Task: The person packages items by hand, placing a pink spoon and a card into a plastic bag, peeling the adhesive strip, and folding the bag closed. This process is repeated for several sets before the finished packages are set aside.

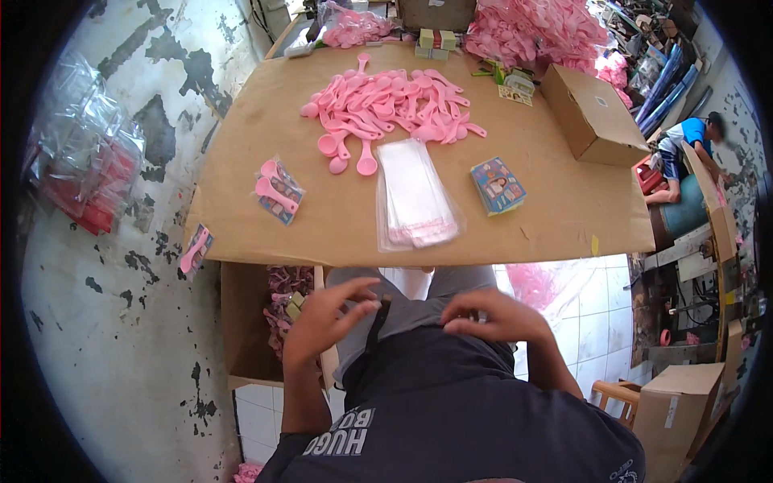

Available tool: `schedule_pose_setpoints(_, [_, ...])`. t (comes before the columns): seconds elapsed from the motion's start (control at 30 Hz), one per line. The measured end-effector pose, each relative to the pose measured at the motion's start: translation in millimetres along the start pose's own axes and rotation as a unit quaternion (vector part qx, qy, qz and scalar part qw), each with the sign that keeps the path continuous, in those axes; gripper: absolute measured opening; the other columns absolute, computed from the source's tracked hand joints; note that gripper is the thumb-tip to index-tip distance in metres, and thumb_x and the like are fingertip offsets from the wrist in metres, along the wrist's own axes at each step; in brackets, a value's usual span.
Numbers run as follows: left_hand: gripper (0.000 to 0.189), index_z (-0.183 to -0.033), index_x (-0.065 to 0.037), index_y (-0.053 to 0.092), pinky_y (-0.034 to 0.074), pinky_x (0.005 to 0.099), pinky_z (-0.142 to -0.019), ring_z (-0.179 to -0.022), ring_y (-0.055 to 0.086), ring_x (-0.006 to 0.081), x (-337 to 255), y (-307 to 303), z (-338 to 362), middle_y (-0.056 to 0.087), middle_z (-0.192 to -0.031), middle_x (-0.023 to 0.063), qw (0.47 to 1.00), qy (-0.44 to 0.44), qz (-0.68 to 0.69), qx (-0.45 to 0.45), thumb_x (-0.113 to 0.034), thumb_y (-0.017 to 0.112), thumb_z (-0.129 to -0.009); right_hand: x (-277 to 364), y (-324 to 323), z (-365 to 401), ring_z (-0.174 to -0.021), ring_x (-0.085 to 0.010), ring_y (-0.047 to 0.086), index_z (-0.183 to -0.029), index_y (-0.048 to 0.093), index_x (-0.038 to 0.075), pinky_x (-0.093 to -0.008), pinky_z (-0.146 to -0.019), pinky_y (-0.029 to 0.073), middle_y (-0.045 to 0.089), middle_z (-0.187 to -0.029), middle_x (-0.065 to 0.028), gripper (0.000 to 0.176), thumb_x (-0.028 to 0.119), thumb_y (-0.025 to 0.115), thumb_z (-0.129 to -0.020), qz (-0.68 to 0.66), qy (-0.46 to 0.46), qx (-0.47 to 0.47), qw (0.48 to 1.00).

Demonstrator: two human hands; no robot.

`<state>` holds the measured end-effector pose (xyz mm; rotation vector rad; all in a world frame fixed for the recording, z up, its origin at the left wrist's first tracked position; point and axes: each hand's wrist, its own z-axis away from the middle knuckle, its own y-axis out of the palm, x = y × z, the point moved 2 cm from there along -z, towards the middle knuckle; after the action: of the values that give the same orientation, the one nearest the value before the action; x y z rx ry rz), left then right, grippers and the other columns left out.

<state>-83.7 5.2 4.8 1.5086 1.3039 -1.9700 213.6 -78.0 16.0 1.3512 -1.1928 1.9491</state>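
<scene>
My left hand (330,312) hovers over my lap, below the table's front edge, its fingers loosely apart and holding nothing. Level with it on the other side is my right hand (495,315), fingers curved with a gap to the thumb and nothing visible in it. On the brown-covered table (322,233), a stack of clear plastic bags (415,197) lies nearest both hands. Behind it spreads a heap of pink measuring spoons (378,105). To the right sits a stack of printed cards (498,187). At left are bagged spoons with cards (279,191) and another spoon on a card (196,248).
A closed cardboard box (596,117) stands at the table's right. Large bags of pink spoons (535,32) fill the back. Under the table, an open carton (245,322) holds packed items. A peeling wall (121,322) borders the left. Another person (684,145) sits far right.
</scene>
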Motion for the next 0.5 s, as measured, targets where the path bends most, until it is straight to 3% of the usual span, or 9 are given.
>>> schedule_pose_setpoints(0.03, [0.042, -0.133, -0.001, 0.064, 0.056, 0.0330, -0.083, -0.099, 0.074, 0.0226, -1, 6, -5, 0.076, -0.108, 0.0159, 0.999, 0.000, -0.019, 0.040, -0.023, 0.070, -0.098, -15, 5, -5, -0.096, -0.0270, 0.071, -0.117, 0.067, 0.003, -0.0387, -0.085, 0.053, 0.073, -0.104, -0.0141, 0.032, 0.031, 0.067, -0.100, 0.008, 0.033, 0.056, 0.998])
schedule_pose_setpoints(0.07, [0.046, -0.138, -0.002, 0.060, 0.057, 0.0353, -0.086, -0.103, 0.074, 0.0256, 0, 11, -10, 0.075, -0.113, 0.0176, 0.996, 0.000, -0.039, 0.080, -0.024, 0.070, -0.098, -32, 10, -10, -0.096, -0.0270, 0.071, -0.117, 0.067, 0.003, -0.0387, -0.085, 0.053, 0.073, -0.104, -0.0141, 0.032, 0.031, 0.067, -0.100, 0.006, 0.027, 0.056, 0.998])
schedule_pose_setpoints(0.1, [0.051, -0.141, -0.003, 0.057, 0.057, 0.0408, -0.089, -0.106, 0.071, 0.0362, 9, 17, -14, 0.072, -0.118, 0.0206, 0.994, -0.015, -0.029, 0.104, -0.027, 0.070, -0.097, -50, 15, -15, -0.097, -0.0276, 0.071, -0.119, 0.066, 0.003, -0.0401, -0.085, 0.054, 0.073, -0.105, -0.0141, 0.035, 0.033, 0.066, -0.100, 0.053, 0.018, 0.069, 0.996])
schedule_pose_setpoints(0.2, [0.054, -0.141, -0.003, 0.056, 0.054, 0.0430, -0.093, -0.109, 0.069, 0.0390, 31, 32, -23, 0.072, -0.118, 0.0229, 0.994, -0.001, -0.063, 0.085, -0.031, 0.069, -0.097, -101, 25, -32, -0.101, -0.0297, 0.071, -0.122, 0.065, 0.004, -0.0436, -0.086, 0.054, 0.074, -0.107, -0.0147, 0.039, 0.036, 0.064, -0.101, 0.075, 0.011, 0.060, 0.995])
schedule_pose_setpoints(0.3, [0.056, -0.141, 0.000, 0.056, 0.052, 0.0450, -0.098, -0.111, 0.068, 0.0418, 40, 44, -33, 0.070, -0.122, 0.0251, 0.991, -0.062, -0.074, 0.094, -0.033, 0.068, -0.098, -161, 32, -53, -0.104, -0.0293, 0.071, -0.123, 0.065, 0.003, -0.0436, -0.087, 0.055, 0.074, -0.107, -0.0147, 0.036, 0.032, 0.063, -0.102, 0.035, 0.070, 0.040, 0.996])
schedule_pose_setpoints(0.37, [0.057, -0.140, 0.001, 0.055, 0.051, 0.0454, -0.099, -0.112, 0.067, 0.0422, 58, 52, -36, 0.069, -0.123, 0.0256, 0.987, -0.097, -0.085, 0.093, -0.034, 0.068, -0.097, -200, 40, -68, -0.098, -0.0282, 0.072, -0.120, 0.066, 0.003, -0.0420, -0.083, 0.056, 0.074, -0.105, -0.0153, 0.032, 0.029, 0.061, -0.102, -0.233, 0.204, -0.015, 0.951])
schedule_pose_setpoints(0.5, [0.058, -0.142, 0.000, 0.055, 0.048, 0.0468, -0.103, -0.118, 0.064, 0.0424, 100, 66, -28, 0.066, -0.129, 0.0268, 0.971, -0.103, -0.180, 0.121, -0.035, 0.067, -0.096, -231, 47, -92, -0.089, -0.0251, 0.072, -0.108, 0.069, 0.003, -0.0403, -0.075, 0.056, 0.073, -0.098, -0.0153, 0.024, 0.023, 0.061, -0.100, -0.337, 0.196, -0.025, 0.920])
